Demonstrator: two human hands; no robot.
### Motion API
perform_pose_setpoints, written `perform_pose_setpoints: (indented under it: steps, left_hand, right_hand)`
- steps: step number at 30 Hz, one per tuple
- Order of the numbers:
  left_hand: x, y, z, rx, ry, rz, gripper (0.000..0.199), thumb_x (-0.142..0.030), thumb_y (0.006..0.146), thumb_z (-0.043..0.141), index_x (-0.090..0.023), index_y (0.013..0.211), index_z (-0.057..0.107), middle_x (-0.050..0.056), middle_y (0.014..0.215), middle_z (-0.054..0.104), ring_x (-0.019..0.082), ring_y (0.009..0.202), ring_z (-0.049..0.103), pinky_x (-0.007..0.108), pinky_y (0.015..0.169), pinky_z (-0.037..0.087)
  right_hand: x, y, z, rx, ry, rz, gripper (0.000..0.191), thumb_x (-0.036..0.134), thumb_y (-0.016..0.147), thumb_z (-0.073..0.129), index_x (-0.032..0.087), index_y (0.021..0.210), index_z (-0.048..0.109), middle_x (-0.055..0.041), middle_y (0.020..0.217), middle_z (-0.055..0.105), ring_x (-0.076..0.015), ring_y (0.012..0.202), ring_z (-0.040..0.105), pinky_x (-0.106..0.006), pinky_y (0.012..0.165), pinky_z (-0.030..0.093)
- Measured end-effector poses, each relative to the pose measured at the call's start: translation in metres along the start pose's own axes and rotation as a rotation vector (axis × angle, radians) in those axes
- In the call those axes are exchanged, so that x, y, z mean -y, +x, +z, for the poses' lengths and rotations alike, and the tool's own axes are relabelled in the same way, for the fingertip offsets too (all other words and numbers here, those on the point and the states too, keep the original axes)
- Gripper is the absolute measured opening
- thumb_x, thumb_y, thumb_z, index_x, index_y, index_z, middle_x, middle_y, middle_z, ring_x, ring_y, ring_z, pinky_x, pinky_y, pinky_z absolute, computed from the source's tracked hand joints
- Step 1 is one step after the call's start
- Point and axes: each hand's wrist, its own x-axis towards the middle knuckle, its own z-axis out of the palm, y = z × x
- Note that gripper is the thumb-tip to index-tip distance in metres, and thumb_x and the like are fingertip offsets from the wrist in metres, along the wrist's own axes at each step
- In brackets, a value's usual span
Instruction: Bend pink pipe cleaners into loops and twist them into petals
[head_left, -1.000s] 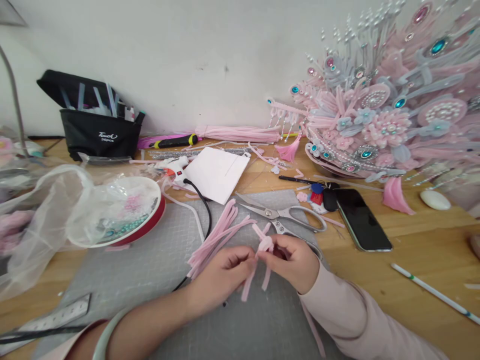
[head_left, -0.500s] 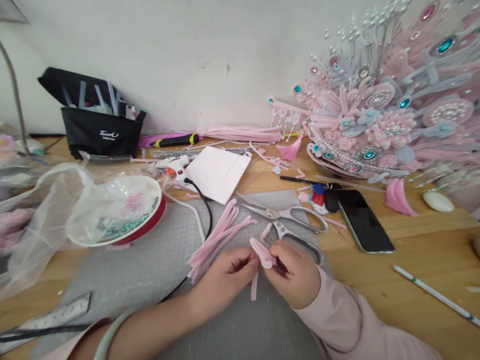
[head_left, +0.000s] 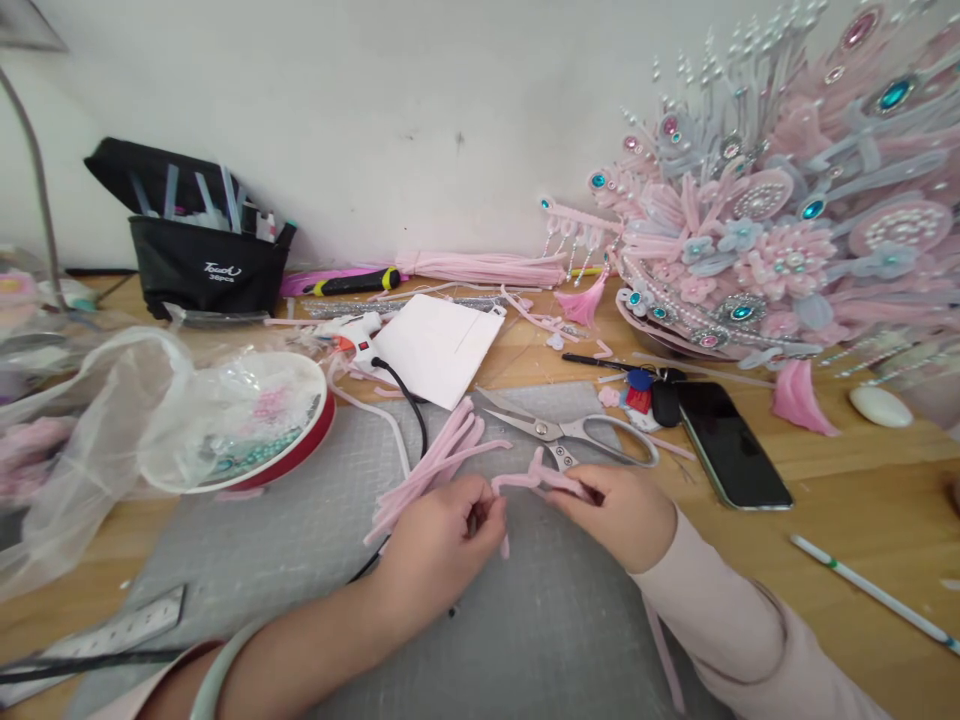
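Between my hands a pink pipe cleaner (head_left: 519, 481) is stretched, bent at a few places. My left hand (head_left: 448, 535) pinches one end of it, and a short tail hangs below those fingers. At the other side my right hand (head_left: 619, 510) grips a bunched, folded part of the pink fuzzy strip. Just behind my left hand lies a loose bundle of pink pipe cleaners (head_left: 442, 450). Partly hidden by my right hand, the scissors (head_left: 559, 430) rest spread on the grey cutting mat (head_left: 300, 560).
To the left stand a red-rimmed bowl (head_left: 324, 430) of beads under plastic and a glue gun (head_left: 364, 345). Behind is a black case (head_left: 210, 265) beside white card (head_left: 439, 350). On the right are a phone (head_left: 735, 445), a pen (head_left: 874, 595) and a large pink jewelled headdress (head_left: 750, 230).
My hands have moved apart, the right one to the right. The pink pipe cleaner, bunched between my fingers before, is now drawn out between them.
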Motion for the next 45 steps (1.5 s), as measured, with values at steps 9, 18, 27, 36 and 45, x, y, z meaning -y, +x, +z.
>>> perform_pose_setpoints:
  steps: [9,18,27,36,45]
  left_hand:
    - [-0.001,0.003,-0.002,0.039,0.527,-0.003,0.028,-0.027,0.080,0.037,-0.018,0.065,0.058,0.003,0.058,0.064,0.016,0.052,0.057,0.024,0.046,0.024]
    - [-0.006,0.002,-0.012,0.068,0.586,0.054,0.032,-0.037,0.082,0.036,-0.019,0.069,0.059,0.002,0.058,0.063,0.016,0.052,0.057,0.025,0.046,0.026]
    - [0.000,0.008,-0.011,0.023,0.651,0.041,0.020,-0.031,0.082,0.036,-0.021,0.080,0.053,0.002,0.067,0.063,0.017,0.060,0.059,0.024,0.046,0.025]
    - [0.007,0.007,-0.004,0.050,0.323,-0.011,0.022,-0.028,0.080,0.042,-0.023,0.101,0.046,-0.003,0.068,0.065,0.016,0.060,0.061,0.023,0.049,0.030]
    - [0.003,0.010,-0.009,0.093,0.396,-0.010,0.021,-0.036,0.080,0.042,-0.020,0.089,0.051,0.001,0.067,0.064,0.017,0.060,0.060,0.023,0.048,0.030]
  right_hand:
    - [0.010,-0.012,0.018,0.066,-0.271,-0.059,0.020,0.022,0.075,0.052,0.019,0.056,0.056,0.0000,0.057,0.060,-0.0123,0.052,0.052,-0.025,0.047,0.018]
    - [0.010,-0.014,0.014,0.042,-0.136,-0.010,0.038,0.034,0.078,0.045,0.016,0.044,0.039,0.0020,0.042,0.044,-0.0092,0.043,0.038,-0.025,0.046,0.015]
    - [0.016,-0.013,0.009,0.062,-0.070,0.095,0.036,0.039,0.073,0.050,0.017,0.046,0.042,0.0042,0.041,0.037,-0.0081,0.041,0.032,-0.022,0.044,0.016]
    - [0.017,-0.020,0.035,0.048,-0.133,-0.002,0.027,0.034,0.075,0.051,0.019,0.053,0.056,0.0015,0.047,0.055,-0.0092,0.044,0.043,-0.023,0.043,0.014]
    - [0.020,-0.018,0.035,0.108,-0.082,-0.039,0.016,0.030,0.077,0.050,0.021,0.069,0.061,0.0005,0.057,0.062,-0.0115,0.051,0.052,-0.023,0.046,0.018]
